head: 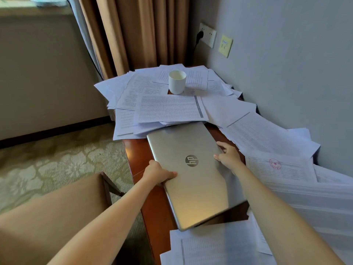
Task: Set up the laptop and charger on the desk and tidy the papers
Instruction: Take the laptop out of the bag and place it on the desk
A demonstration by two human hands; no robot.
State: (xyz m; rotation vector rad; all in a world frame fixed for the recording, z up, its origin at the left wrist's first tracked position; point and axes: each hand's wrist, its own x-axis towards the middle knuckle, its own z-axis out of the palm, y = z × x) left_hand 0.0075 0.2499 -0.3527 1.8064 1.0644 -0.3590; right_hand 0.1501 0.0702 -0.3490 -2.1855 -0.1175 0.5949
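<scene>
Here, closed laptop (191, 175) held between left grip (158, 174), right grip (228, 154)

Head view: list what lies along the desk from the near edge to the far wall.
Near papers → laptop → printed sheet → white cup → wall socket.
</scene>
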